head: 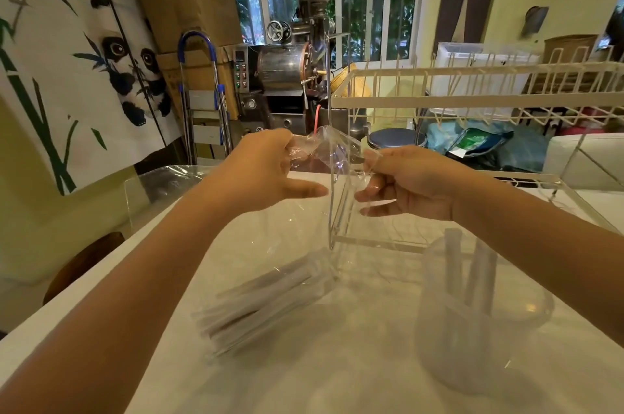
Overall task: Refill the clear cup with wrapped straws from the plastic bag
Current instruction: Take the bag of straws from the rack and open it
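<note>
The white surface [337,363] runs from the near edge to a far edge behind the hands; its left edge slants away beside a yellow wall; there is open room in the middle, between the bag's straws and the cup. A white wire rack [472,89] stands at the far right, close to the right arm.

The plastic bag [332,177] is thin, clear and crinkly; both hands hold its top up above the surface. The left hand [270,167] pinches the bag's top left corner with curled fingers; the right hand [405,184] pinches the top right side, its other fingers curled loosely. The bag hangs down and its low end lies on the surface; the wrapped straws [263,299] lie inside it in a long bundle, pale and blurry, pointing near-left.

The clear cup [479,319] stands at the near right, round and see-through; a few wrapped straws lean inside it.
</note>
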